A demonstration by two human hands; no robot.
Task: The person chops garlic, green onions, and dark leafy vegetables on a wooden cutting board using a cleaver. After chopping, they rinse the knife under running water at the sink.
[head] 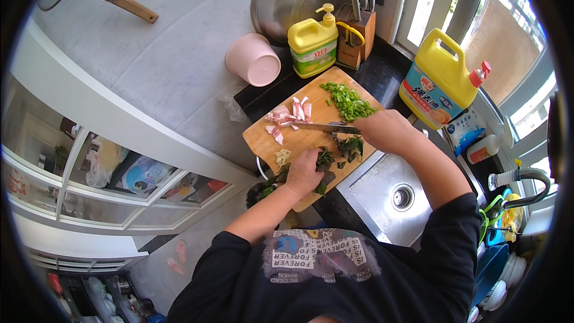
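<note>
My right hand (381, 130) grips a kitchen knife (325, 128), its blade pointing left across the wooden cutting board (262, 143). With my left hand (306, 172) I hold down a bunch of dark leafy greens (325, 159) on the board's near part. Cut dark leaves (350, 148) lie just below the knife. Chopped green peppers or similar green pieces (347, 101) are heaped at the far right. Sliced raw fatty pork (291, 114) lies by the knife's tip. A small pile of chopped garlic (282, 157) sits left of my left hand.
A steel sink (381, 188) adjoins the board's right side. Beyond the board stand a pink bin-like container (253, 60), a yellow detergent bottle (312, 47) and a wooden knife block (361, 38). Another yellow jug (437, 80) is by the window. A faucet (533, 188) rises at right.
</note>
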